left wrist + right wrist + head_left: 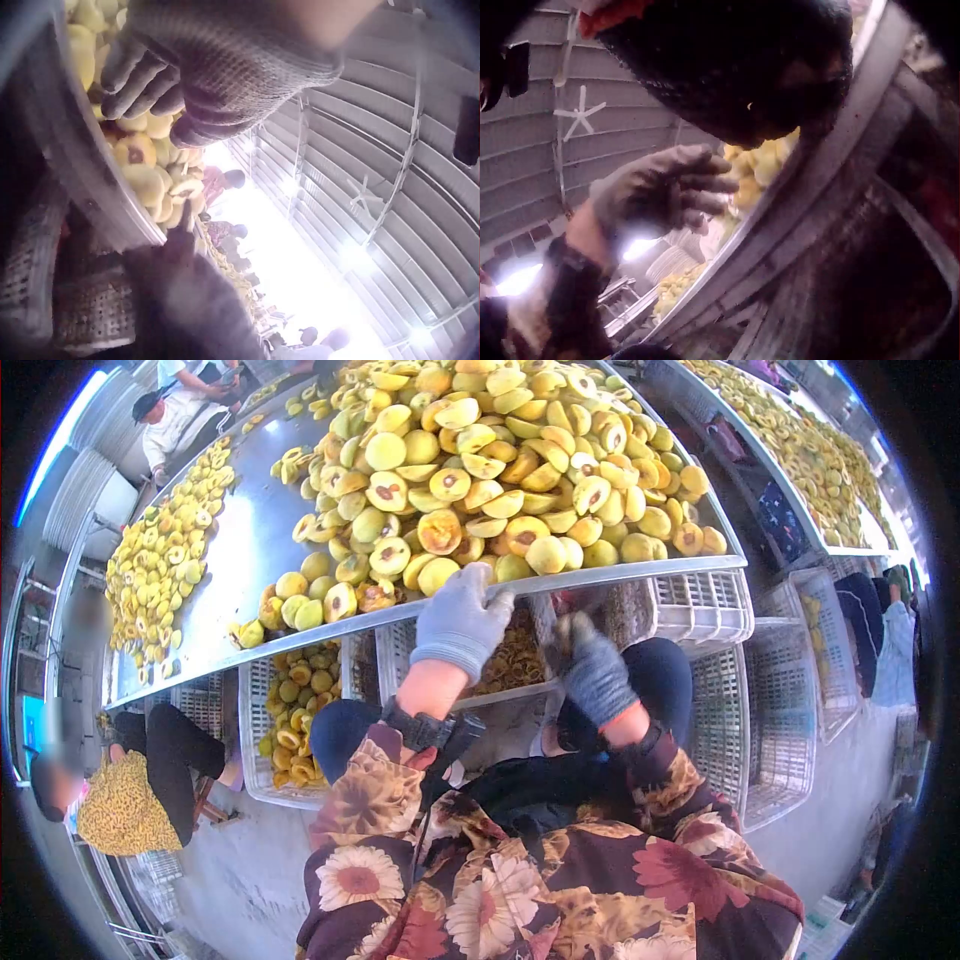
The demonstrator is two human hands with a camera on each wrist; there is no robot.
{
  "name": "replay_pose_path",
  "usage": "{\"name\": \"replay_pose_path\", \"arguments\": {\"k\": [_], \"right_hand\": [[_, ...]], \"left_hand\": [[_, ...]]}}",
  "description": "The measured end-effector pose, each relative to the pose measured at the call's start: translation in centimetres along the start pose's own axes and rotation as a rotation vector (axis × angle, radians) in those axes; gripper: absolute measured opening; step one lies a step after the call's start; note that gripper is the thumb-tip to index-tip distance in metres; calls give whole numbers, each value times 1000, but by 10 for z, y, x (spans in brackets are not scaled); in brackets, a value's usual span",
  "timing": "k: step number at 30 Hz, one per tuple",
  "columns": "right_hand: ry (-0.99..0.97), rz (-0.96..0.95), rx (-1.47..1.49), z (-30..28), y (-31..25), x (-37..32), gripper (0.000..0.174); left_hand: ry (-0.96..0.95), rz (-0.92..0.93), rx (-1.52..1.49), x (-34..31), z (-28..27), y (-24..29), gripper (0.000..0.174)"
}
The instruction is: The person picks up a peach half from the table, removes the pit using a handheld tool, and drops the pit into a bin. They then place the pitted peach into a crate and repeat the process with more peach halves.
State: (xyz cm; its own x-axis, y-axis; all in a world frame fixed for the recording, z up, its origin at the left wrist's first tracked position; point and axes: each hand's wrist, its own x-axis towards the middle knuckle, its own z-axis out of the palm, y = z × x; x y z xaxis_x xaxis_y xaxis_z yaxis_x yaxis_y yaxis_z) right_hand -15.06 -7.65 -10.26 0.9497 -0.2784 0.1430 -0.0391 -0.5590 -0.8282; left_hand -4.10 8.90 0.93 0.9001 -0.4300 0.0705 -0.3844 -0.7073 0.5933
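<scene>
Halved yellow-green peaches (pixel 450 484), some showing reddish stone hollows, lie heaped on a metal table (pixel 240 565). At the table's near edge is my left hand (pixel 455 625) in a light grey knit glove, its fingers reaching over the rim to the peaches. The left wrist view shows those fingers (pixel 154 90) loosely extended against the pile, with nothing gripped. My right hand (pixel 597 675), in a darker grey glove, is just below the rim with its fingers bent. It is dark in the right wrist view, and I cannot tell what it holds.
Under the table stand white plastic crates: one (pixel 290 792) with peaches, another (pixel 515 685) with brownish scraps. More crates (pixel 780 730) stand at right. A second fruit-laden table (pixel 800 450) is farther right. People sit at left, one (pixel 180 420) across the table.
</scene>
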Motion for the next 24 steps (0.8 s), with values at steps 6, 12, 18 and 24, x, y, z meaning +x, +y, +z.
{"name": "replay_pose_path", "arguments": {"k": [6, 12, 18, 24], "right_hand": [[100, 46, -364, -55, -38, 98, 44], [138, -88, -265, -36, -14, 110, 43], [-41, 142, 603, -43, -18, 85, 20], [-158, 361, 909, -63, -62, 59, 18]], "left_hand": [[132, 90, -152, 28, 49, 19, 40], [-51, -84, -169, 57, 77, 19, 48], [52, 13, -210, 51, 84, 17, 50], [156, 173, -541, 21, 51, 6, 44]]}}
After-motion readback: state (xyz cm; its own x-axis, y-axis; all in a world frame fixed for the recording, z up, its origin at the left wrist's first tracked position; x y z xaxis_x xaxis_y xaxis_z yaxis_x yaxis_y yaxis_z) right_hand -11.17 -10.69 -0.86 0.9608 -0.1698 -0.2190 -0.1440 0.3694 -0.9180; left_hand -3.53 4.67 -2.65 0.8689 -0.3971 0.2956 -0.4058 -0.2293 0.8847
